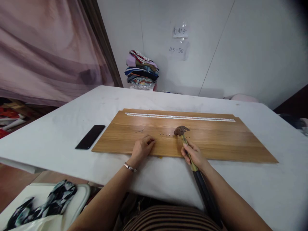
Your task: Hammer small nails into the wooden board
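A long wooden board (216,141) lies across the white table (72,115). My right hand (194,155) is wrapped round the handle of a claw hammer (182,131), whose rusty head rests on the board near a row of small nails. My left hand (142,147) lies on the board's near edge with its fingers curled in; what they hold, if anything, is hidden. A couple of loose nails (140,131) lie on the board just beyond that hand. A bracelet sits on my left wrist.
A black phone (90,136) lies on the table left of the board. A silver strip (180,117) runs along the board's far edge. Folded clothes (141,70) are stacked against the wall. A white chair with patterned cloth (45,202) stands at lower left.
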`<state>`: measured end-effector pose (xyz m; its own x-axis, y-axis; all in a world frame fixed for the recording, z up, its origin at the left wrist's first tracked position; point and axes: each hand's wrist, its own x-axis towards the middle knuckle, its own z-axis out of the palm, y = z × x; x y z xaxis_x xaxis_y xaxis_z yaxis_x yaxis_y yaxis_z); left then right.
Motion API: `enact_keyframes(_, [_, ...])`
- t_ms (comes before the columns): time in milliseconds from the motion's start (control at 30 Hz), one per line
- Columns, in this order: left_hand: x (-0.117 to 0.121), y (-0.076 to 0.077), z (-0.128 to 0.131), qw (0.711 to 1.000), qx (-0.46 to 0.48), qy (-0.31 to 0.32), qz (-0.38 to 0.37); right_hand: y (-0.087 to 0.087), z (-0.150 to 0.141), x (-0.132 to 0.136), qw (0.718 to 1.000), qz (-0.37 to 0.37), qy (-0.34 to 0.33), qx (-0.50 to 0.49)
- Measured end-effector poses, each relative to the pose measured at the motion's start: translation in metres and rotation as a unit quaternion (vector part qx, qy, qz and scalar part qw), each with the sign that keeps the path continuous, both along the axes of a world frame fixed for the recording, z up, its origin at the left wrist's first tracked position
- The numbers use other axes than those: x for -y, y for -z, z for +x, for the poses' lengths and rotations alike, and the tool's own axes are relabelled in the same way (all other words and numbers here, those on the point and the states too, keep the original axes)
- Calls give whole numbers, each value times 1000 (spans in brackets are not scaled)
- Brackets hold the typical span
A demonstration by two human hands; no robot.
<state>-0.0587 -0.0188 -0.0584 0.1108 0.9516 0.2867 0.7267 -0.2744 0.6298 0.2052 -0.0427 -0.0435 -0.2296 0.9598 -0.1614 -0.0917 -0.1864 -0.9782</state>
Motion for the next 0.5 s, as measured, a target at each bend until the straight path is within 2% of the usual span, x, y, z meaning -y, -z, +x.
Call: enact_keyframes(500, [0,5,-1,1000,20,-7,20,-3,-1,1,1000,-8,11,-1])
